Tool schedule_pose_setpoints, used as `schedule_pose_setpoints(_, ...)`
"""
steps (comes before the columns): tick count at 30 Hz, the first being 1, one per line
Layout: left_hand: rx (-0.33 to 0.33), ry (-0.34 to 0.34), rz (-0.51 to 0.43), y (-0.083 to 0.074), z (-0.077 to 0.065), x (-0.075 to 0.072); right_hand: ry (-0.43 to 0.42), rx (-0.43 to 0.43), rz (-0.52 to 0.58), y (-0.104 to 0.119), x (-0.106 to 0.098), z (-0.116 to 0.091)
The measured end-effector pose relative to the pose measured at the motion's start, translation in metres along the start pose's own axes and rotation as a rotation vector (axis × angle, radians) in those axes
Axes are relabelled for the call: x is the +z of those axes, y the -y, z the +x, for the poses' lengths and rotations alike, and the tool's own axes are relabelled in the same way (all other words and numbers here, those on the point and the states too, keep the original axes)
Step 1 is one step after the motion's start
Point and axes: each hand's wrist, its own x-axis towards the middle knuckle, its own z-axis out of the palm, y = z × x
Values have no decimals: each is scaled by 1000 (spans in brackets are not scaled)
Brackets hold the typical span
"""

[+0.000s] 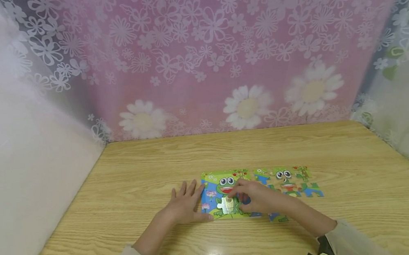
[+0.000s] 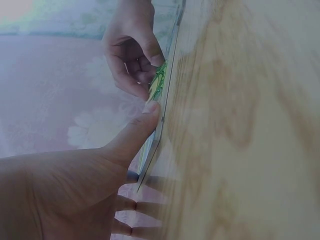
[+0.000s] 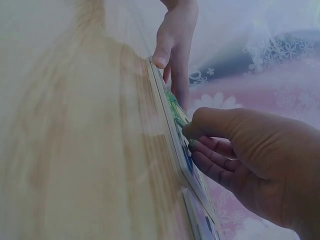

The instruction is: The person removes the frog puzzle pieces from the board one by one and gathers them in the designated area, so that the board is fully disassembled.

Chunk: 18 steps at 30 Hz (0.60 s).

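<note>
A picture board (image 1: pixel 209 179) with a cartoon frog on it lies flat on the table. My left hand (image 1: pixel 182 207) rests at its left edge, fingers spread, with the thumb (image 2: pixel 150 107) on the near left corner. Over the frog's belly, my right hand (image 1: pixel 258 196) pinches a shiny jigsaw piece (image 1: pixel 229 206) between thumb and fingers. The piece (image 2: pixel 158 82) is tilted up from the board in the left wrist view. My right hand (image 3: pixel 250 150) partly covers the board's right side in the head view.
To the right of the board lie several loose jigsaw pieces (image 1: pixel 309 191) and a second frog picture (image 1: pixel 284 174), partly hidden by my right arm. The wooden table (image 1: pixel 148 161) meets a pink floral curtain (image 1: pixel 193 83) at the back.
</note>
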Motion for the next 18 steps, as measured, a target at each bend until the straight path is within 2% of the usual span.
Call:
schedule_pose_setpoints(5, 9, -6, -4, 0, -1, 0, -6, -7, 18, -1, 0, -1)
schedule_pose_setpoints(13, 4, 1, -10, -2, -3, -1, 5, 39, 46, -1, -1, 0)
schedule_pose_setpoints(18, -3, -1, -7, -2, -2, -2, 2, 38, 73, -1, -2, 0)
